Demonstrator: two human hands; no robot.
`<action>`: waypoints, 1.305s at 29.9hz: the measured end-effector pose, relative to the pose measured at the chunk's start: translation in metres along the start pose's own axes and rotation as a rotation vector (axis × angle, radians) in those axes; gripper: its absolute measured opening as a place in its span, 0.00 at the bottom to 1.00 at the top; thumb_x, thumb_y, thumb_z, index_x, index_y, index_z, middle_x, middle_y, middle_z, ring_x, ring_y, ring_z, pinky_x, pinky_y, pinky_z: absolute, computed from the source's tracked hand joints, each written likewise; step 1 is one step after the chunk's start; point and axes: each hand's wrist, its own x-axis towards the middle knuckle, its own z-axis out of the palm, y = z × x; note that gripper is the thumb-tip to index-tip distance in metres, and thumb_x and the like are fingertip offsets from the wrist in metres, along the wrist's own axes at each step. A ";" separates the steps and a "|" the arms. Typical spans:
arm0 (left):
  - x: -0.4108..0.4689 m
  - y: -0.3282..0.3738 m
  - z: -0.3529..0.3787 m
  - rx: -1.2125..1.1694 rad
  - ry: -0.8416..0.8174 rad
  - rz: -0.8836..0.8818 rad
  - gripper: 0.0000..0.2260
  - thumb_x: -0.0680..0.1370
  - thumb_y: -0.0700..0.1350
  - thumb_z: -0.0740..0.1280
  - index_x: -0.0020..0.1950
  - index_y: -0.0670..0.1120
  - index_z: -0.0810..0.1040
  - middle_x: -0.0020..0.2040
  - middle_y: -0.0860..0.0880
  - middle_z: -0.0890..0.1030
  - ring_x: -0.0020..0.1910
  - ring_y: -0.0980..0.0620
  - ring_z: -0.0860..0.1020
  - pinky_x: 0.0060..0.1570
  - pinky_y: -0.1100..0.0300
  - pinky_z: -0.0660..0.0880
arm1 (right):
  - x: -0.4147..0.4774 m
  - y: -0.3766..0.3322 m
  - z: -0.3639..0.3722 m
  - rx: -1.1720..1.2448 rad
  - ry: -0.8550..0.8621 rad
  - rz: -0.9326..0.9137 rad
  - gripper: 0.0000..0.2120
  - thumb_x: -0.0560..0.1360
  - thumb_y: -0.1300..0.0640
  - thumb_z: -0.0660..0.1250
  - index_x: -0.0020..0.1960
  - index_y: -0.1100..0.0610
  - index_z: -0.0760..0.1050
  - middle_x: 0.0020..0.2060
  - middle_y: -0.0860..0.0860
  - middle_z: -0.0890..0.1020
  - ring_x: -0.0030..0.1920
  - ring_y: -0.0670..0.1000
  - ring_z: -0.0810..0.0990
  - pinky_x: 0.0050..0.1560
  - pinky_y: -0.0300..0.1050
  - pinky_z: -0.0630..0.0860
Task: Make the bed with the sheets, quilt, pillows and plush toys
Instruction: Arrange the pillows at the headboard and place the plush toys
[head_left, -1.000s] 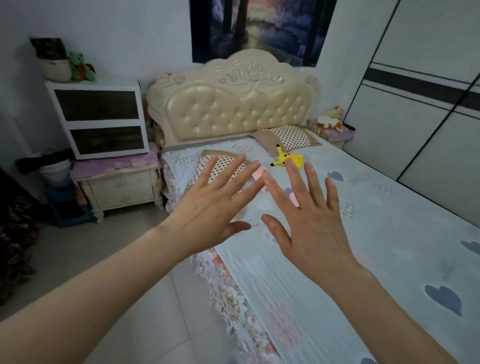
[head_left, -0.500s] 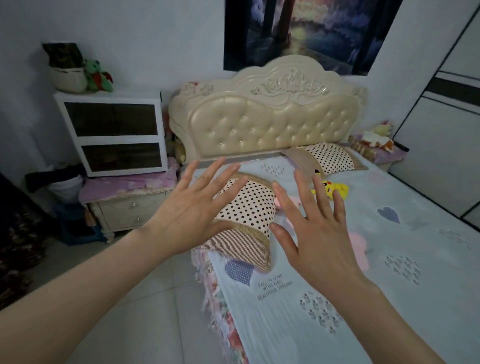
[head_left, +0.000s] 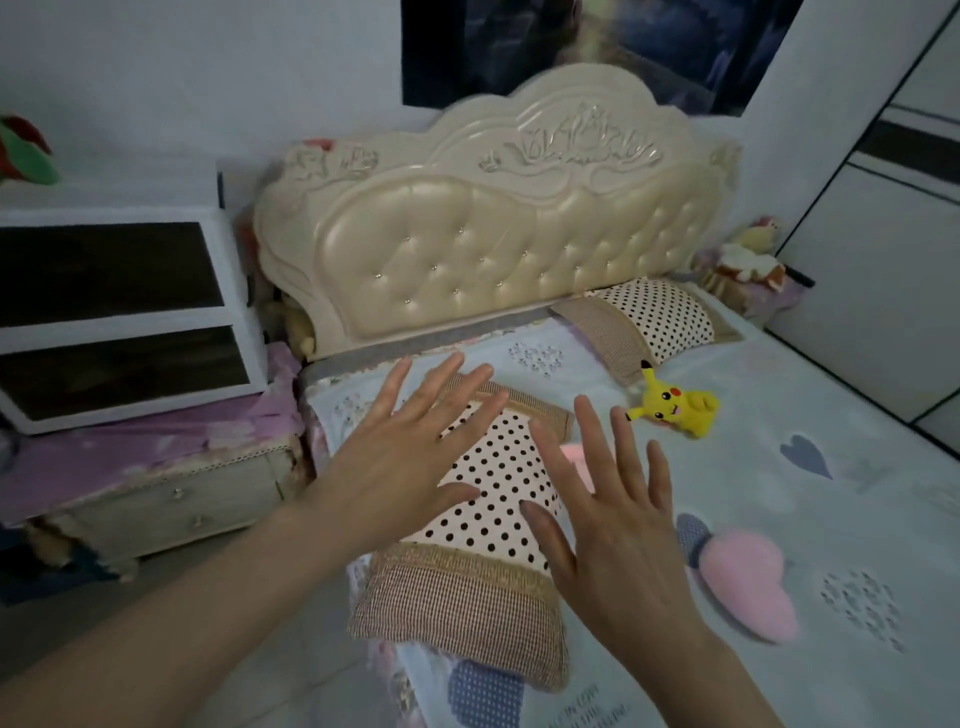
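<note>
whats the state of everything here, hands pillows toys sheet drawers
left hand: open, fingers spread, holding nothing
right hand: open, fingers spread, holding nothing
near polka-dot pillow with brown woven ends: flat, angled, below both hands
far polka-dot pillow: flat by the headboard
pale heart-print sheet: spread flat
yellow plush toy: lying on the sheet
pink heart-shaped plush: flat on the sheet
cream bedside drawers: closed

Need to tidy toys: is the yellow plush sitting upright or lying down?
Lying down: the yellow plush lies flat on the sheet, face up, propped against nothing.
</note>
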 end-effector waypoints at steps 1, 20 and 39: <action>0.019 -0.011 0.014 -0.006 -0.007 -0.010 0.39 0.76 0.65 0.60 0.80 0.49 0.51 0.80 0.47 0.49 0.79 0.44 0.46 0.73 0.36 0.51 | 0.021 0.007 0.012 0.018 -0.005 0.021 0.28 0.80 0.39 0.52 0.79 0.44 0.53 0.79 0.51 0.50 0.78 0.59 0.47 0.72 0.69 0.55; 0.147 -0.054 0.433 -0.254 -0.189 -0.127 0.34 0.78 0.67 0.52 0.78 0.47 0.62 0.78 0.46 0.59 0.77 0.42 0.59 0.67 0.38 0.58 | 0.147 0.156 0.417 0.039 -0.191 0.213 0.25 0.81 0.40 0.45 0.75 0.44 0.62 0.75 0.54 0.64 0.74 0.60 0.64 0.66 0.64 0.64; 0.161 -0.037 0.566 -0.700 -0.516 -1.071 0.48 0.59 0.79 0.55 0.72 0.71 0.34 0.76 0.46 0.47 0.71 0.35 0.64 0.65 0.41 0.68 | 0.152 0.182 0.554 0.439 -0.613 0.777 0.50 0.66 0.24 0.59 0.74 0.35 0.31 0.76 0.50 0.36 0.76 0.62 0.52 0.71 0.57 0.61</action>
